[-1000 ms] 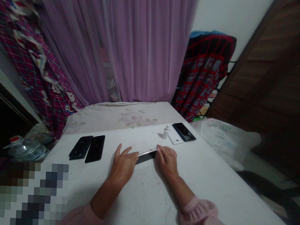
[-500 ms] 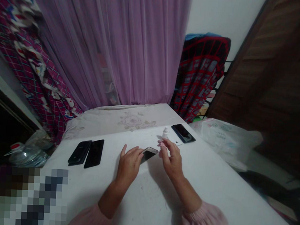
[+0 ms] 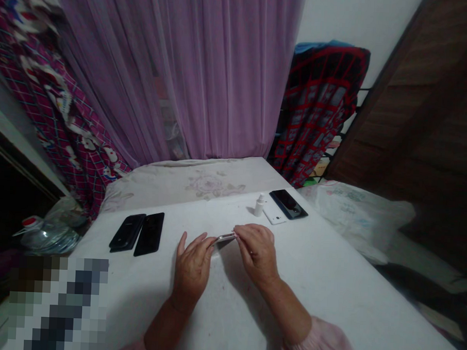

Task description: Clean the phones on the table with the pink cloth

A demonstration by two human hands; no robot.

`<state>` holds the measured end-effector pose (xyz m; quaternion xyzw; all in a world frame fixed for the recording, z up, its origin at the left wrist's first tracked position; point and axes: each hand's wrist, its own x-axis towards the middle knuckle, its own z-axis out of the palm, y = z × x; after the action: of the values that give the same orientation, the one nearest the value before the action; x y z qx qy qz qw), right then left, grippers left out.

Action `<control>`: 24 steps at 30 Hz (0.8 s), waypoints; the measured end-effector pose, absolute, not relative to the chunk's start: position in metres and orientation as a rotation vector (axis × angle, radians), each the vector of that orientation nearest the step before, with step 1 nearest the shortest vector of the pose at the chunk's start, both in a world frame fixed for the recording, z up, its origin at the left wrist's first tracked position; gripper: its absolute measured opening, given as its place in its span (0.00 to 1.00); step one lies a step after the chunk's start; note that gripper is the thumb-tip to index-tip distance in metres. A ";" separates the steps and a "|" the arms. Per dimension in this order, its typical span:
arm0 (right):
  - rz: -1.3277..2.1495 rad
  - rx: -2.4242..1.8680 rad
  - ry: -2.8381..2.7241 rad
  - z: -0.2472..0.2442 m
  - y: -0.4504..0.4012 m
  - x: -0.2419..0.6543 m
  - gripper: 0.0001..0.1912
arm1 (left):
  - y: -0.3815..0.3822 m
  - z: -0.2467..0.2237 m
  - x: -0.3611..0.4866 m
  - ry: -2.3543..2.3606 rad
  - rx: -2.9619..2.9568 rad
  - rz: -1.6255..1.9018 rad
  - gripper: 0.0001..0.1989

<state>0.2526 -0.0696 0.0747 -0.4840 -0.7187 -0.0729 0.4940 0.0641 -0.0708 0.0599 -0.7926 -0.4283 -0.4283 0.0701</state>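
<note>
On a white bedsheet [image 3: 321,297], seemingly, silver phone [image 3: 225,238], purple curtain [image 3: 223,66] behind

My left hand [image 3: 193,268] and right hand [image 3: 258,251] hide most of the phone [image 3: 225,238], its screen unseen. A pixelated patch [image 3: 57,304] blurs the lower left corner.

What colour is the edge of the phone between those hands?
Silver, on the phone between the left hand and right hand, best seen in the head view.

Polished metal smartphone edge [image 3: 225,238]
</note>
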 end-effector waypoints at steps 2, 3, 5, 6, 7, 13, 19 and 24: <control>-0.189 -1.152 -1.759 0.078 -0.070 0.246 0.11 | -0.072 0.061 0.063 -1.282 -2.381 -1.273 0.12; -0.192 -1.138 -1.771 0.081 -0.071 0.242 0.11 | -0.073 0.061 0.063 -1.283 -2.378 -1.265 0.13; -0.199 -1.108 -1.797 0.085 -0.072 0.235 0.12 | -0.073 0.062 0.062 -1.290 -2.362 -1.254 0.13; -0.209 -1.098 -1.809 0.086 -0.072 0.233 0.13 | -0.073 0.061 0.062 -1.287 -2.356 -1.246 0.13; -0.225 -1.094 -1.817 0.086 -0.072 0.233 0.14 | -0.073 0.061 0.061 -1.280 -2.353 -1.236 0.13; -0.347 -1.141 -1.826 0.069 -0.064 0.249 0.14 | -0.075 0.055 0.058 -1.281 -2.358 -1.192 0.13; -0.307 -1.073 -1.776 0.072 -0.071 0.235 0.15 | -0.074 0.053 0.061 -1.248 -2.362 -1.216 0.12; -0.326 -1.104 -1.783 0.063 -0.063 0.242 0.14 | -0.073 0.053 0.062 -1.258 -2.349 -1.241 0.12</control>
<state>0.2418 -0.0628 0.0630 -0.4542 -0.7333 -0.1340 0.4879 0.0619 -0.0729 0.0533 -0.7950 -0.4259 -0.4199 0.1009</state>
